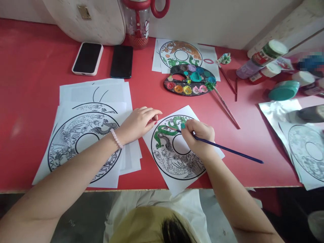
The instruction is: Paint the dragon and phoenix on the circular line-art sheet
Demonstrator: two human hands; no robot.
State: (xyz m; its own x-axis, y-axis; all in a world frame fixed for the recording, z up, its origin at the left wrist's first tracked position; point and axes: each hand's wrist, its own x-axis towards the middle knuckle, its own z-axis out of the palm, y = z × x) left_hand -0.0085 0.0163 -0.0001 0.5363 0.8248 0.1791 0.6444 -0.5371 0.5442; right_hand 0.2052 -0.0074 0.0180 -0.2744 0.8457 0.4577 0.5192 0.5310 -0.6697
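A paper (164,168) printed with a round dragon and phoenix design lies on the red table, its dragon partly painted green. My right hand (198,136) is closed on a blue paintbrush (227,147), whose tip touches or hovers just over the green dragon. At the paper's upper left edge is my left hand (139,123), wearing a beaded bracelet; it holds nothing, its fingers loosely bent and apart. Under my left forearm lies a stack of papers (65,135) with a similar unpainted design. Beyond the painted paper is a black palette (181,88) with several colours.
Two phones (87,59), a clear bottle with a red lid (138,25) and a white bag (101,20) stand or lie at the back. A second brush (227,109) leans on the palette. Paint bottles (269,52) and another printed sheet (307,148) are at the right.
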